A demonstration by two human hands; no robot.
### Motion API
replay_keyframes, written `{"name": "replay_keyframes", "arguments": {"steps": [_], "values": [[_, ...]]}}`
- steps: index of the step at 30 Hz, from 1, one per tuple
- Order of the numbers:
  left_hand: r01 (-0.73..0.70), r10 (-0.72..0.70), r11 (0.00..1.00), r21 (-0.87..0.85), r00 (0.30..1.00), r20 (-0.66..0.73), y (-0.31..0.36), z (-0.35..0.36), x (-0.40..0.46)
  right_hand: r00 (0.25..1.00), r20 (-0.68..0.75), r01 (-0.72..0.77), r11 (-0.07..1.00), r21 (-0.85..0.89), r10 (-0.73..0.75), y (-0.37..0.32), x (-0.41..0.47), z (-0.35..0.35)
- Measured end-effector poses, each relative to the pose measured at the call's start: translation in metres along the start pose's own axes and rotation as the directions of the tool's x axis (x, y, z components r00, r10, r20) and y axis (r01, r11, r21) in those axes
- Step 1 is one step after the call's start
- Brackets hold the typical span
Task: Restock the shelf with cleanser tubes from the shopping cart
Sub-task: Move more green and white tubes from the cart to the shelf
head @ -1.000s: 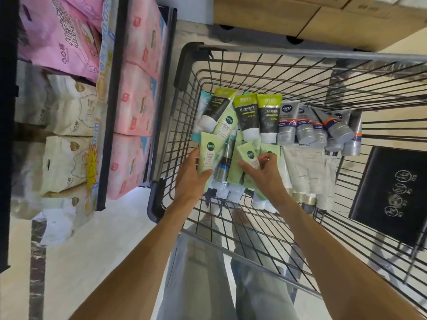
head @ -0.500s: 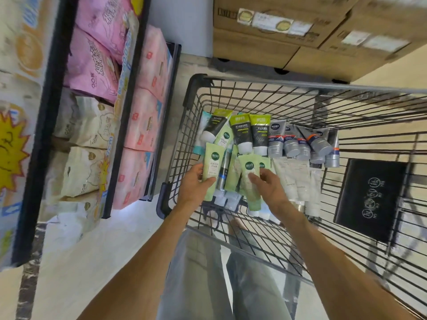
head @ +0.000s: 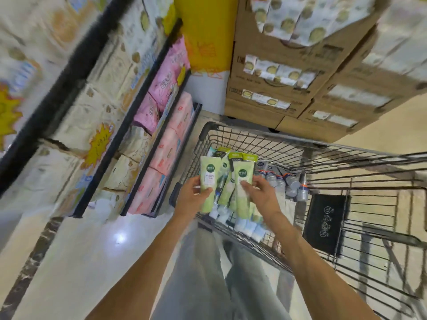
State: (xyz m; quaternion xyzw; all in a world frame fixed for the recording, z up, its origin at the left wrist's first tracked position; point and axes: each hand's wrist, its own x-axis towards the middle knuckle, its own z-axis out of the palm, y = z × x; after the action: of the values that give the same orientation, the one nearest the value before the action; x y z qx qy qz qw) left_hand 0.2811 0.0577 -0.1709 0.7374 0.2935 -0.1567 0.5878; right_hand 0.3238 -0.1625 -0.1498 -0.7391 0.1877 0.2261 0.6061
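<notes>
My left hand (head: 192, 197) grips a pale green cleanser tube (head: 208, 179) and holds it up over the near left corner of the wire shopping cart (head: 209, 131). My right hand (head: 261, 194) grips a second pale green tube (head: 242, 181) just to the right, also raised above the cart. Below them more green tubes (head: 225, 195) lie in the basket. Several grey and blue tubes (head: 280, 179) lie further right. The shelf (head: 147, 125) stands to the left of the cart.
The shelf holds pink and cream tissue packs (head: 166, 144). Stacked cardboard boxes (head: 277, 88) stand beyond the cart. A black child-seat flap (head: 325, 224) hangs at the cart's right side. My legs in grey trousers (head: 208, 273) are below, on a pale glossy floor (head: 92, 250).
Both hands have lifted their green tubes up out of the pile in the cart. The camera has tilted up, showing more of the shelf and boxes.
</notes>
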Motion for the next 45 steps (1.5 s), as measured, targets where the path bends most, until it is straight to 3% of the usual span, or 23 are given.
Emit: {"name": "replay_keyframes", "arguments": {"steps": [7,14,22,25,30,37,45], "values": [[-0.068,0.032,0.983,-0.168,0.977,-0.210,0.012,0.000,-0.095,0.963,0.229,0.162,0.984,-0.078,-0.141,-0.029,-0.045,-0.003],[-0.168,-0.012,0.933,-0.319,0.870,-0.493,-0.021,-0.030,-0.205,0.818,0.544,0.333,0.925,-0.182,-0.187,-0.052,-0.103,0.047],[-0.267,-0.171,0.877,-0.400,0.605,-0.778,-0.105,-0.068,-0.344,0.527,0.840,0.533,0.820,-0.209,-0.128,-0.037,-0.217,0.143],[-0.301,-0.240,0.852,-0.428,0.501,-0.831,-0.146,-0.074,-0.402,0.397,0.914,0.584,0.792,-0.178,-0.087,-0.017,-0.275,0.175],[-0.351,-0.329,0.827,-0.438,0.329,-0.885,-0.212,-0.075,-0.508,0.248,0.968,0.624,0.759,-0.183,0.030,0.035,-0.380,0.220],[-0.399,-0.450,0.796,-0.454,0.111,-0.886,-0.316,-0.059,-0.665,0.006,0.986,0.681,0.722,-0.126,0.166,0.133,-0.548,0.259],[-0.453,-0.610,0.750,-0.482,-0.193,-0.768,-0.408,-0.027,-0.820,-0.267,0.901,0.752,0.658,-0.027,0.342,0.243,-0.732,0.291]]}}
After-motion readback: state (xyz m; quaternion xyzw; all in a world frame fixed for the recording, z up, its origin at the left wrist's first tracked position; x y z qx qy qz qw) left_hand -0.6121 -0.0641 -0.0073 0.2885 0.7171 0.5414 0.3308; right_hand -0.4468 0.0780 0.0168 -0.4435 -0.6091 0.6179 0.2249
